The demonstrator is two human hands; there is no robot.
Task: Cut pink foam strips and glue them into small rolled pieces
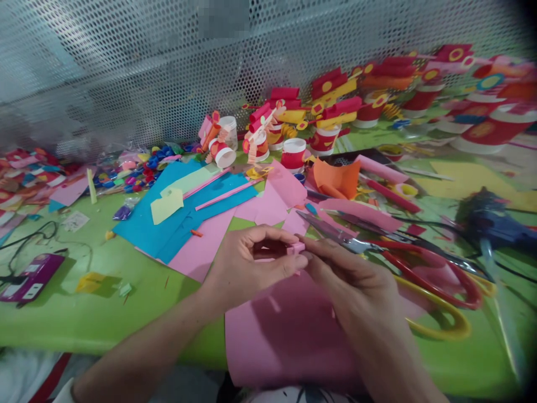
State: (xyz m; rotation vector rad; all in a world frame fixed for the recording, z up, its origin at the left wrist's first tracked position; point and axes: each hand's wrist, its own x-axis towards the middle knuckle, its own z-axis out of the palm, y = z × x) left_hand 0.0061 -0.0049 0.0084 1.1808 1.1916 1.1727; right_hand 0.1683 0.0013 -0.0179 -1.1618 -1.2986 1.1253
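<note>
Between the fingertips of both hands is a small folded piece of pink paper (pixel 296 248). My left hand (pixel 247 263) pinches it from the left, thumb below and fingers above. My right hand (pixel 356 280) pinches its right side, with the fingertips of the two hands almost meeting. Part of the piece is hidden by the fingers. Under the hands a large pink sheet (pixel 285 330) hangs over the table's front edge. Just right of my right hand lie scissors with red handles (pixel 432 268) and a yellow handle loop (pixel 444 327).
Blue sheets (pixel 146 235) and pink scraps cover the middle of the green table (pixel 138 319). Paper-cup models (pixel 331 131) line the back against a perforated metal screen (pixel 168 84). A glue gun (pixel 490 221) lies right; a purple device (pixel 33 277) with a cable sits left.
</note>
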